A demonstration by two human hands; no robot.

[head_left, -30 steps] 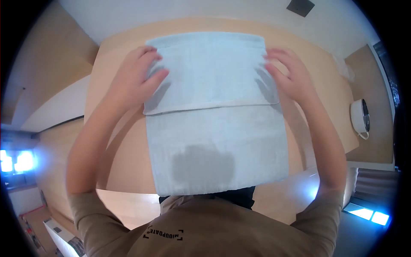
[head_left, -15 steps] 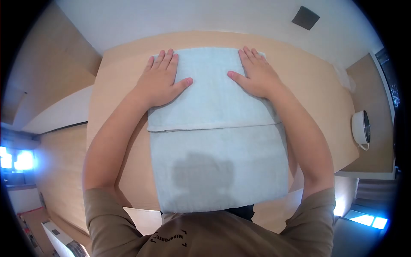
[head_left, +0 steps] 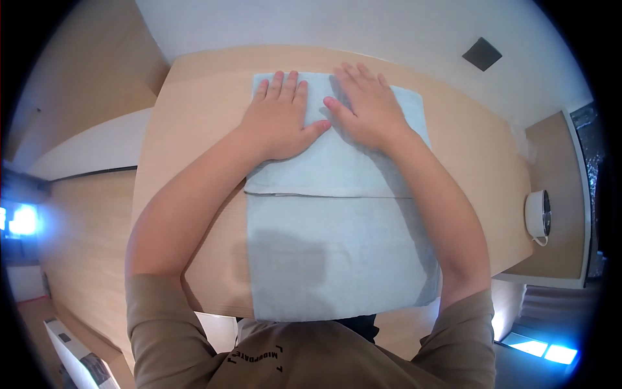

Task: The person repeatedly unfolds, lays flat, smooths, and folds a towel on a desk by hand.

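Observation:
A light blue cloth (head_left: 337, 253) lies on the wooden table in front of me, its far part folded over so that an edge runs across the middle. My left hand (head_left: 280, 120) rests flat on the upper left of the folded part, fingers stretched out and thumb apart. Close beside it, my right hand (head_left: 369, 107) is over the upper middle of the cloth with fingers spread; a shadow beneath suggests it is slightly raised. Neither hand grips anything. The near edge of the cloth hangs by my shirt.
The pale wooden table (head_left: 201, 104) extends to both sides of the cloth. A white round container (head_left: 536, 214) with a dark inside stands at the right. Behind the table is a white wall with a dark square plate (head_left: 482, 54).
Both hands have come closer together on the cloth: the right hand moved left from the right edge and seems lifted, the left hand moved inward. The view has shifted slightly.

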